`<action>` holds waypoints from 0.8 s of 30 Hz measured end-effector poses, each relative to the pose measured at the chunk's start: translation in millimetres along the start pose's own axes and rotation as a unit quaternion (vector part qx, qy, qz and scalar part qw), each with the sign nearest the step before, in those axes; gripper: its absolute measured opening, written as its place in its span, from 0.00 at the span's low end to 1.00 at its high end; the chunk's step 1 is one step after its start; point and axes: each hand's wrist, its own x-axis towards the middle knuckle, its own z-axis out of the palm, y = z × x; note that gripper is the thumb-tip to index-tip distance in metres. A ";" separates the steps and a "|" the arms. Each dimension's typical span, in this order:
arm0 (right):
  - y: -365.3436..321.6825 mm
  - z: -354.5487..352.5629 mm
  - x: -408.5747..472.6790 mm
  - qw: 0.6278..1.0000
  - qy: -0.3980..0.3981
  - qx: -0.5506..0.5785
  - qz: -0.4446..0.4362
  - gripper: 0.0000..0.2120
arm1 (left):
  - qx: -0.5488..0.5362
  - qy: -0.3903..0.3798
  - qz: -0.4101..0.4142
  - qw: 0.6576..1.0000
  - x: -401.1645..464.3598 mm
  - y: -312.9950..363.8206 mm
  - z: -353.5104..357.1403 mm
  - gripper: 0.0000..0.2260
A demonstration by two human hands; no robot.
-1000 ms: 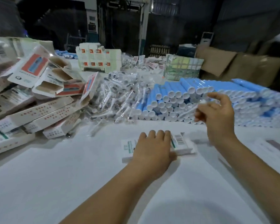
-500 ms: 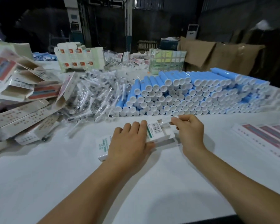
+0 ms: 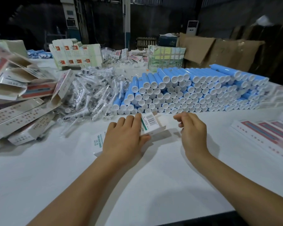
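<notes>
A narrow white carton (image 3: 149, 123) with green print and a barcode lies on the white table (image 3: 153, 176) in front of me, its right end flap open. My left hand (image 3: 124, 139) rests flat across the carton's middle, fingers straight and the thumb along its near side. Just right of the open end hovers my right hand (image 3: 193, 129), fingers loosely curled and holding nothing. The carton's inside is hidden.
A wide stack of blue tubes with white caps (image 3: 194, 88) lies behind the carton. Bagged white brush heads (image 3: 88, 93) are heaped to its left. Opened cartons (image 3: 15, 95) pile up at far left. Filled flat boxes (image 3: 265, 134) lie in a row at right.
My right hand came from the tube stack to the carton's open end, then drew back a little to the right. My left hand stayed on the carton.
</notes>
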 end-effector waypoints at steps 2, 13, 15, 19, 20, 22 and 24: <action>0.6 1.9 -4.7 1.000 -0.026 -0.003 -0.008 0.16 | 0.001 0.003 -0.013 1.000 1.9 -2.6 -0.5 0.33; 5.0 13.0 -17.6 0.994 -0.104 -0.025 -0.015 0.17 | 0.013 0.011 -0.034 0.999 4.3 -4.2 3.3 0.34; 6.2 15.7 -19.2 0.994 -0.110 -0.021 -0.004 0.16 | 0.021 0.013 -0.031 0.999 3.4 -2.8 3.9 0.34; 9.8 17.9 -21.2 0.992 -0.121 -0.045 0.001 0.13 | 0.047 0.014 -0.019 0.999 0.6 1.2 5.1 0.33; 10.3 17.5 -21.0 0.991 -0.121 -0.051 0.000 0.15 | 0.051 0.014 -0.014 0.999 0.1 2.1 4.7 0.33; 10.1 16.4 -18.4 0.990 -0.125 -0.065 -0.006 0.19 | 0.049 0.022 0.000 0.999 -1.1 3.6 3.6 0.33; 10.4 15.2 -15.1 0.988 -0.131 -0.078 -0.011 0.23 | 0.041 0.040 0.014 0.998 -3.2 5.8 2.4 0.32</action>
